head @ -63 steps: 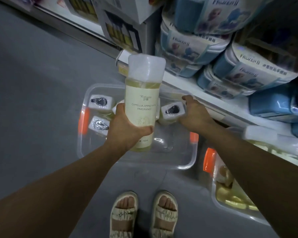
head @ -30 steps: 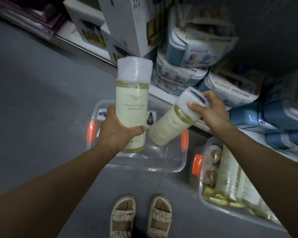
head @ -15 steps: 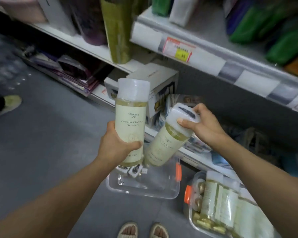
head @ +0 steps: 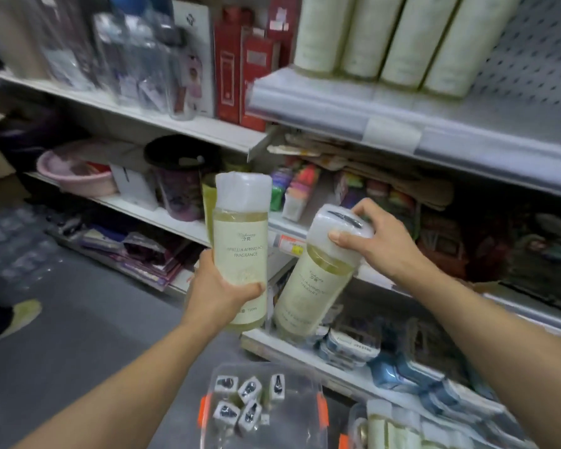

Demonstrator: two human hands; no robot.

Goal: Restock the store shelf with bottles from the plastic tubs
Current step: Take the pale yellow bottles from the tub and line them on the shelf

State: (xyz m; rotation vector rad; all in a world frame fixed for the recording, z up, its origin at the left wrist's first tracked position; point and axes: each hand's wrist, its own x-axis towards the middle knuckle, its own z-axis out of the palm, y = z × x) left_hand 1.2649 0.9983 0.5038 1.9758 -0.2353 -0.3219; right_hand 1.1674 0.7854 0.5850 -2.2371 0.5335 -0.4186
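Note:
My left hand [head: 215, 293] grips the lower body of an upright pale-yellow bottle [head: 241, 234] with a white cap and cream label. My right hand [head: 381, 243] holds a second, matching bottle [head: 314, 286] by its white cap, tilted with its base toward the left. Both bottles are raised in front of the shelves. On the upper shelf [head: 402, 124] at the right stand several matching cream bottles [head: 402, 40]. Below me on the floor a clear plastic tub [head: 305, 413] with orange latches holds several upright bottles. A second tub [head: 386, 429] sits to its right.
Red boxes [head: 240, 66] and clear bottles fill the upper left shelf. A pink basin [head: 75, 173], a dark jar and colourful packs sit on the middle shelf. Blue-and-white packs [head: 402, 367] line the bottom shelf. The grey floor [head: 62, 335] lies at the left, with someone's shoe [head: 23, 314].
The view has swung upward from the tubs to the shelves. My right hand took a second bottle out of the tub by its cap, and both bottles have risen toward the shelves.

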